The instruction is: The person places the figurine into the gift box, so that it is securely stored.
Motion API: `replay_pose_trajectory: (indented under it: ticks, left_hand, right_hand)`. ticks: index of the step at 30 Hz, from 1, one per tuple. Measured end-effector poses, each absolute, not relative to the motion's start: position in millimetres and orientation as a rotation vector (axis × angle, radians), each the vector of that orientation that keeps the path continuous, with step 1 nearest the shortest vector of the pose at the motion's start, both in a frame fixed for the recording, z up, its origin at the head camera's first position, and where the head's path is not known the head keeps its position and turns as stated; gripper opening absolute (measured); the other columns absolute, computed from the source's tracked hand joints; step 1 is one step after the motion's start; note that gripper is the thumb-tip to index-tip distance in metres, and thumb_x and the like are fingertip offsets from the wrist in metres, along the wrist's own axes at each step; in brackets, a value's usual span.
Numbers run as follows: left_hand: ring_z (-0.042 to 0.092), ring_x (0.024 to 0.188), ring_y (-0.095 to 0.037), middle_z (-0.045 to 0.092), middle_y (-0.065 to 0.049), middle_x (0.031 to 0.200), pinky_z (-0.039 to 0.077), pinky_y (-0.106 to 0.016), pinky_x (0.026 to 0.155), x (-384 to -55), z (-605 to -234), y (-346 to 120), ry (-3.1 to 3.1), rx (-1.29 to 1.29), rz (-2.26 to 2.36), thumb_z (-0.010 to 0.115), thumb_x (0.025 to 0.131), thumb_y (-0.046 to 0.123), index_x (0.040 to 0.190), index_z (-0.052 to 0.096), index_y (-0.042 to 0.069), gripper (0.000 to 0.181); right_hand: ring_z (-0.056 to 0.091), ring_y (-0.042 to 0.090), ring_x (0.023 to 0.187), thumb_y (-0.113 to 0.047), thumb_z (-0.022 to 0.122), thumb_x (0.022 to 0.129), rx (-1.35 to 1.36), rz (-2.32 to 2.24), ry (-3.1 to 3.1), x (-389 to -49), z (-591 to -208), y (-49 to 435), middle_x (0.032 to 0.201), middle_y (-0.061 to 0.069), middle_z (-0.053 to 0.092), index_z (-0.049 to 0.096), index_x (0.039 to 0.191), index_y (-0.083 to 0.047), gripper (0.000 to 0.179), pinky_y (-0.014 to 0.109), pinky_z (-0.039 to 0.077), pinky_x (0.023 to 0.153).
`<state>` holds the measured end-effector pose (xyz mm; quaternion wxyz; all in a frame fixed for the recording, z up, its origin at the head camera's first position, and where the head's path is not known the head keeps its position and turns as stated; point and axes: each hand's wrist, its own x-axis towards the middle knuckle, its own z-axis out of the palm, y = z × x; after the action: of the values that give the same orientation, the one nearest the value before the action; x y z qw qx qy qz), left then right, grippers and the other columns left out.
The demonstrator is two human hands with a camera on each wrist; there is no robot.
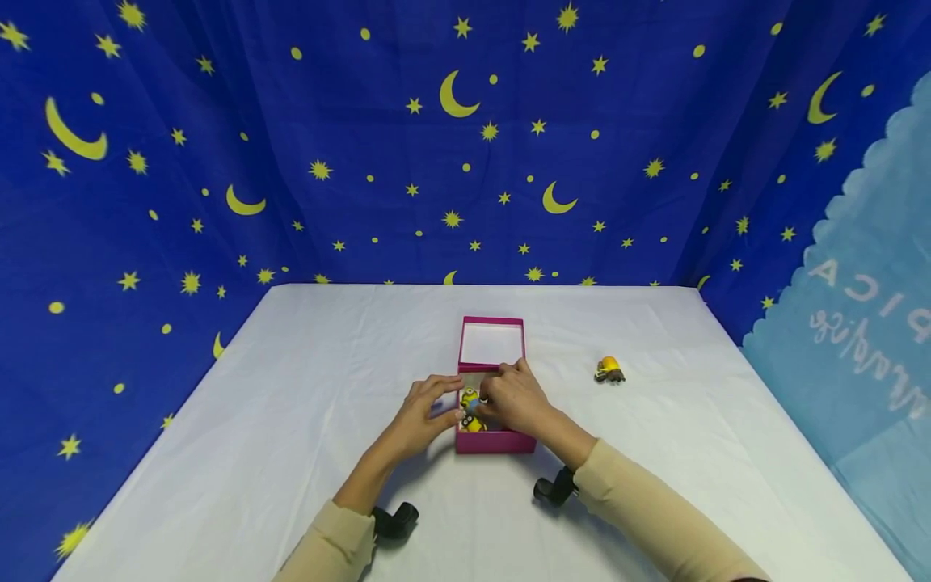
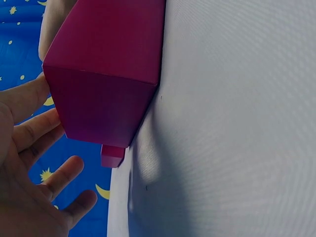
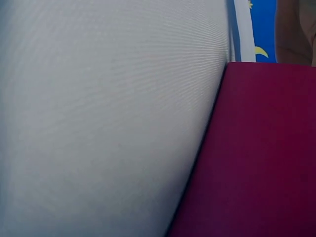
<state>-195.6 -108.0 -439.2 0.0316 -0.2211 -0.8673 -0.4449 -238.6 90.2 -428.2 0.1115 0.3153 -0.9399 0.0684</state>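
Observation:
A magenta box (image 1: 496, 442) stands on the white table with its lid part (image 1: 492, 343) lying open, white side up, behind it. Inside, toward the left wall, lie a yellow minion figure with blue overalls (image 1: 469, 398) and a yellow-and-black minion figure (image 1: 474, 423). My right hand (image 1: 515, 398) reaches down into the box, thumb and curled fingers pinching the blue-overalled figure at its right end. My left hand (image 1: 424, 411) is at the box's left side, fingers spread. In the left wrist view its thumb and fingertips (image 2: 54, 117) touch the box's upper edge; the other fingers extend free.
Another yellow and brown figure (image 1: 609, 369) lies on the table (image 1: 655, 469) to the right of the box. Black wrist-worn devices (image 1: 396, 524) show below both forearms. A blue star-and-moon cloth (image 1: 502, 145) hangs behind the table, with a light blue cloth (image 1: 858, 364) at the right.

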Motion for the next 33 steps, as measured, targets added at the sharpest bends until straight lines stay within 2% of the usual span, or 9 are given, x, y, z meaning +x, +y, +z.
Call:
replay_pose_trajectory:
  ticks: [4,11,19,25,33]
  left_hand:
    - [0.04,0.123,-0.024,0.05,-0.001,0.139,0.035,-0.045,0.099,-195.0,-438.6,-107.9,-2.669,-0.686,-1.376,0.066,0.088,0.018,0.13,0.056,0.01,0.044]
    - [0.04,0.122,-0.023,0.051,-0.001,0.138,0.036,-0.042,0.098,-194.9,-439.1,-108.7,-2.659,-0.69,-1.374,0.067,0.087,0.018,0.129,0.057,0.01,0.044]
    - [0.04,0.123,-0.023,0.05,0.0,0.139,0.035,-0.044,0.098,-196.6,-439.7,-109.6,-2.659,-0.7,-1.383,0.066,0.088,0.021,0.13,0.057,0.012,0.043]
    - [0.039,0.124,-0.022,0.049,0.001,0.139,0.035,-0.045,0.099,-196.5,-439.2,-109.6,-2.658,-0.697,-1.393,0.066,0.088,0.02,0.129,0.057,0.013,0.043]
    - [0.04,0.123,-0.022,0.05,0.001,0.139,0.035,-0.044,0.099,-196.5,-439.6,-109.1,-2.655,-0.698,-1.389,0.066,0.088,0.02,0.13,0.057,0.012,0.044]
  right_hand:
    - [0.054,0.017,0.076,-0.042,0.074,0.075,0.924,0.215,-2.752,-238.7,-429.6,90.9,0.067,-0.007,0.068,0.072,0.075,-0.017,0.025,0.038,0.032,0.076]
    - [0.059,0.02,0.087,-0.038,0.076,0.075,0.931,0.297,-2.812,-239.8,-426.1,91.6,0.086,-0.004,0.074,0.07,0.103,-0.014,0.037,0.039,0.033,0.078]
    - [0.061,0.02,0.094,-0.029,0.076,0.076,0.995,0.348,-2.858,-241.7,-420.4,86.0,0.1,-0.005,0.073,0.064,0.121,-0.02,0.047,0.038,0.034,0.078]
    - [0.059,0.022,0.1,-0.03,0.076,0.077,0.987,0.307,-2.888,-240.4,-420.7,85.5,0.105,-0.005,0.072,0.062,0.124,-0.021,0.05,0.04,0.036,0.081]
    - [0.059,0.018,0.09,-0.033,0.077,0.076,0.964,0.275,-2.862,-240.1,-424.0,85.7,0.095,-0.005,0.073,0.066,0.115,-0.021,0.042,0.036,0.034,0.074]
